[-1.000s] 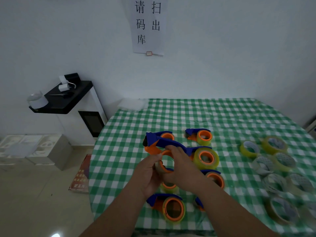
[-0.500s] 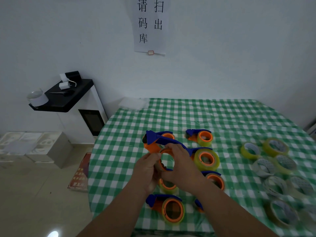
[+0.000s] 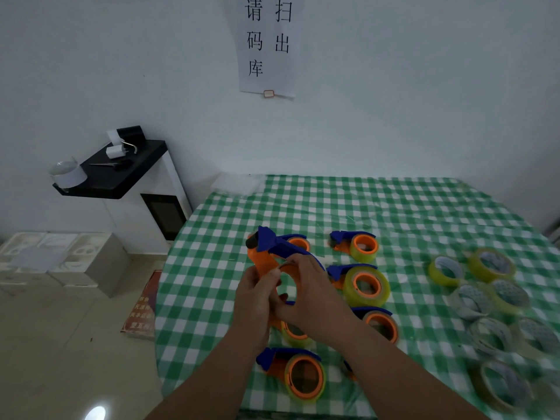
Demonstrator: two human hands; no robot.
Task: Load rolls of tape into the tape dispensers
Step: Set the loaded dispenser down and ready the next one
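Gripping one dispenser (image 3: 266, 253), both hands (image 3: 253, 295) (image 3: 312, 295); wall notice (image 3: 266, 43) reads 请扫码出库.

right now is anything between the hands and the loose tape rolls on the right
Nothing on the table blocks the way, but both hands, left hand and right hand, grip a dispenser. Bare checked cloth lies before the loose tape rolls.

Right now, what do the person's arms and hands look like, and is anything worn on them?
Both forearms are bare, with no sleeves in view. The left hand and the right hand wear no gloves. No watch, bracelet or ring shows on the parts that the camera sees. No markings or cables are visible. The arms enter from the bottom edge, so anything worn above the forearms is out of view.
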